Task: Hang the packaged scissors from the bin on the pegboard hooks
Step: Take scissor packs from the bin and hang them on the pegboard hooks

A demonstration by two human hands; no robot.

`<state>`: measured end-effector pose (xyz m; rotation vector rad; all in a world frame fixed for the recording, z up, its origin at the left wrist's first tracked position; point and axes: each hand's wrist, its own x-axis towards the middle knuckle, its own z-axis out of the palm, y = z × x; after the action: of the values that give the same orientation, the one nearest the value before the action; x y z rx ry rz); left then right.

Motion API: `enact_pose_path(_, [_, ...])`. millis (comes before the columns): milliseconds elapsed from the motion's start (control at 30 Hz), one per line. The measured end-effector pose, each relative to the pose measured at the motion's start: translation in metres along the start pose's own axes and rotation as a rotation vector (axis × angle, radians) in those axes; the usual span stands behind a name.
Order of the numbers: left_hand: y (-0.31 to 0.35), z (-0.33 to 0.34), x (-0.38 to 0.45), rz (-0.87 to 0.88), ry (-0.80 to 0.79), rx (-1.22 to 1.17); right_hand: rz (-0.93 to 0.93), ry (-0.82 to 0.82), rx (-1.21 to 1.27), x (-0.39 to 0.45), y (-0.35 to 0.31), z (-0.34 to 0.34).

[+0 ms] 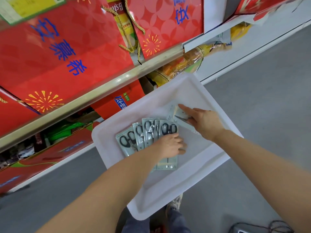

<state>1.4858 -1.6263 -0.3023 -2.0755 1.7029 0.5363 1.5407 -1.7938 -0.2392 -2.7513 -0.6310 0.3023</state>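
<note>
The scissor packs (148, 137) lay fanned in the white bin (168, 190). The left hand (171, 145) pressed flat on them, fingers together; the right hand (202, 121) pinched a separate pack (180, 113). They looked light, stiff and slick, best gripped by a card edge.

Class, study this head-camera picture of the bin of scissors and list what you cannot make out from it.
- Pegboard hooks: none appear in the head view, which looks down past the shelves.
- Exact number of scissors packs: they overlap, and the left hand covers their lower parts.
- Print on the pack under the right hand: too small and blurred.
- White bin: what it rests on is hidden beneath it.
</note>
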Motion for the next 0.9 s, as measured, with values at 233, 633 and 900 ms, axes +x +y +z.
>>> enact_pose_path(233, [-0.032,-0.016,-0.004,-0.129,-0.183,0.057,0.257,0.033,0.244,-0.009,-0.007,-0.019])
enact_pose_path(633, [-0.032,-0.023,-0.109,-0.979,0.423,-0.849,0.583,0.145,0.987,-0.018,-0.053,-0.061])
enact_pose_path(900, [-0.014,-0.106,-0.205,-1.396,1.605,-1.764,0.342,0.225,1.23,0.008,-0.129,-0.131])
